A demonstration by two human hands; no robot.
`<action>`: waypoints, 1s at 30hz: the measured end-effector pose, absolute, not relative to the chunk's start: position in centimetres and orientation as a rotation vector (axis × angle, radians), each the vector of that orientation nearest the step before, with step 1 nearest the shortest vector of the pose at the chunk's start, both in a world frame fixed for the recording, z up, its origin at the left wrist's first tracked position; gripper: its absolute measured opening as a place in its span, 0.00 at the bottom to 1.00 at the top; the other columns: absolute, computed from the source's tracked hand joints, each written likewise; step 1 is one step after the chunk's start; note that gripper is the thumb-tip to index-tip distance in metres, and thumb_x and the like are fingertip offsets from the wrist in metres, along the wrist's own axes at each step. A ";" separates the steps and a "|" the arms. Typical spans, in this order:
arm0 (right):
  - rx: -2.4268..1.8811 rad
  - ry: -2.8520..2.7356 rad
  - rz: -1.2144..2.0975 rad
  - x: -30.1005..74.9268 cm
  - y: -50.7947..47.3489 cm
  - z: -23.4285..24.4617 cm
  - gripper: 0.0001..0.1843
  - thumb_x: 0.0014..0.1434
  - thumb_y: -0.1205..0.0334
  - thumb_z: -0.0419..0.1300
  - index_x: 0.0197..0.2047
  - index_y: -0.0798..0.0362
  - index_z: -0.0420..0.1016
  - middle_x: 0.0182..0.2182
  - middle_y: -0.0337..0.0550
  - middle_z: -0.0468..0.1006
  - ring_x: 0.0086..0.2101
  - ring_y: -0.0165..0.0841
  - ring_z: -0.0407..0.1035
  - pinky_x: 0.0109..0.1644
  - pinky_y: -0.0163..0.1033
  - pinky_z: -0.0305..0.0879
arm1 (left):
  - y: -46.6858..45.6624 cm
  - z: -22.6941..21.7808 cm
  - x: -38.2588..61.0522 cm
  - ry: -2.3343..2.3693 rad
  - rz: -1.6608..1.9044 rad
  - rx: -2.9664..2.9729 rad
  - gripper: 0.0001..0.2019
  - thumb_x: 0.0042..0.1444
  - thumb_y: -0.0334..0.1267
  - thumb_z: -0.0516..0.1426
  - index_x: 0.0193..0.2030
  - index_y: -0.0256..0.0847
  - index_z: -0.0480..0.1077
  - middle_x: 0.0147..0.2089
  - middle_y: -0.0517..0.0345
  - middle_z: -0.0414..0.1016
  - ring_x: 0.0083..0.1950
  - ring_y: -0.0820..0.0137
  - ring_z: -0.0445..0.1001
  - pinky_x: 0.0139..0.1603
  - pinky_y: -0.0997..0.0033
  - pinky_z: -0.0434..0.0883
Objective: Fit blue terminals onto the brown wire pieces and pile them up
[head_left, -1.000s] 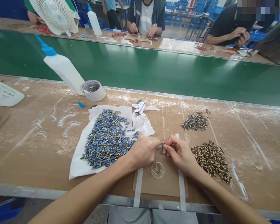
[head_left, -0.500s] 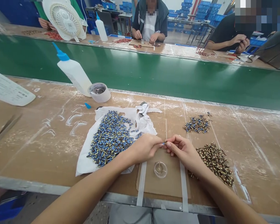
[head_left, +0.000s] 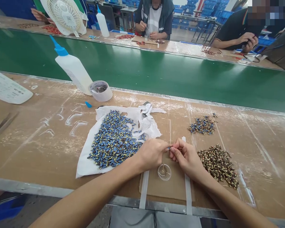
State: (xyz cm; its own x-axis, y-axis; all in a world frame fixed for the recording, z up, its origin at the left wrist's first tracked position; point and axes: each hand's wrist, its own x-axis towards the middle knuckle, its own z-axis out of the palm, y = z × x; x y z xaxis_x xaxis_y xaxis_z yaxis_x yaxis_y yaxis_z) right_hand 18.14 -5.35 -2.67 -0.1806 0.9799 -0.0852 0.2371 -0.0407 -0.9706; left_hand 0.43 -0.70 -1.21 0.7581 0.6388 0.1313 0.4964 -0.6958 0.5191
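My left hand (head_left: 153,153) and my right hand (head_left: 186,158) meet fingertip to fingertip above a cardboard pad (head_left: 165,191) taped to the table. Pinched between them is a tiny blue and brown piece (head_left: 170,147), mostly hidden by the fingers. Just below the hands stands a small clear cup (head_left: 164,179) with something thin inside. To the left, a heap of small blue and yellow pieces (head_left: 114,139) lies on a white cloth (head_left: 84,164). Right of my right hand is a heap of brown and cream pieces (head_left: 218,164); behind it sits a smaller pile of blue and brown pieces (head_left: 201,125).
A roll of tape (head_left: 105,95) and a blue-tipped bottle (head_left: 74,69) stand at the back left. Another white bottle (head_left: 9,87) and tweezers (head_left: 3,126) are farther left. Beyond the green belt (head_left: 156,69), people work beside a white fan (head_left: 64,14).
My hands stay joined at the small piece, the left one turning slightly over it. The view has shifted a little. Across the belt, a person now raises a thin stick.
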 end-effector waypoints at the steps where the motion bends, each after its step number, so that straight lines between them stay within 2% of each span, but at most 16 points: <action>1: -1.339 -1.500 1.276 18.1 -5.4 -2.7 0.13 0.66 0.56 0.54 0.31 0.52 0.64 0.23 0.39 0.71 0.24 0.29 0.65 0.27 0.34 0.61 | -0.7 -1.3 0.4 0.860 0.416 2.502 0.08 0.51 0.25 0.51 0.30 0.37 0.70 0.28 0.55 0.75 0.30 0.68 0.72 0.29 0.72 0.61; 8: -1.294 -1.441 1.370 18.1 -5.2 -2.3 0.14 0.65 0.54 0.56 0.31 0.53 0.65 0.23 0.39 0.72 0.24 0.28 0.66 0.29 0.34 0.63 | -0.2 -1.0 -0.1 0.746 0.436 2.493 0.10 0.51 0.23 0.50 0.32 0.37 0.70 0.28 0.57 0.74 0.29 0.70 0.70 0.30 0.74 0.61; 12: -1.217 -1.319 1.525 18.3 -4.6 -1.6 0.15 0.63 0.51 0.57 0.33 0.54 0.67 0.26 0.42 0.76 0.26 0.29 0.70 0.33 0.36 0.68 | 0.5 -0.5 -0.6 0.756 0.430 2.431 0.10 0.56 0.26 0.50 0.29 0.37 0.69 0.26 0.59 0.71 0.28 0.73 0.67 0.31 0.75 0.60; 16: -1.162 -1.251 1.552 18.8 -4.2 -1.2 0.15 0.65 0.50 0.55 0.40 0.55 0.69 0.29 0.43 0.78 0.27 0.28 0.71 0.33 0.35 0.69 | 0.8 0.1 -0.7 0.829 0.412 2.329 0.14 0.62 0.30 0.49 0.25 0.36 0.67 0.23 0.61 0.68 0.26 0.74 0.66 0.30 0.76 0.60; 21: -1.178 -1.282 1.545 18.7 -4.2 -1.0 0.14 0.64 0.52 0.57 0.42 0.55 0.71 0.30 0.43 0.78 0.28 0.29 0.71 0.34 0.35 0.69 | 0.5 0.5 -0.4 0.798 0.408 2.310 0.13 0.63 0.30 0.49 0.29 0.36 0.70 0.26 0.59 0.71 0.27 0.74 0.68 0.31 0.76 0.60; 26: -1.228 -1.342 1.388 19.1 -4.0 -0.5 0.14 0.64 0.52 0.57 0.41 0.55 0.72 0.29 0.44 0.78 0.27 0.30 0.71 0.32 0.36 0.69 | 1.1 1.8 -1.4 0.860 0.499 2.269 0.08 0.63 0.36 0.52 0.41 0.39 0.72 0.36 0.57 0.78 0.35 0.71 0.73 0.37 0.74 0.64; 30: -1.409 -1.335 1.048 22.6 -2.8 0.1 0.14 0.61 0.51 0.59 0.39 0.55 0.73 0.29 0.44 0.78 0.27 0.30 0.70 0.30 0.35 0.67 | 3.1 3.2 -4.7 1.383 0.662 2.249 0.10 0.64 0.40 0.51 0.37 0.40 0.71 0.32 0.59 0.75 0.31 0.70 0.70 0.36 0.71 0.63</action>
State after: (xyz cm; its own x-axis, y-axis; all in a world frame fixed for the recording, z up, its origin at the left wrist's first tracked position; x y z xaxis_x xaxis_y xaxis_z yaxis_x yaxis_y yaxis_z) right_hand 22.62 -2.77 0.09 0.0572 0.9984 0.0037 0.2335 -0.0098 -0.9723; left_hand -4.68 3.07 3.17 0.3932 0.9021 0.1775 0.7040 -0.4196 0.5730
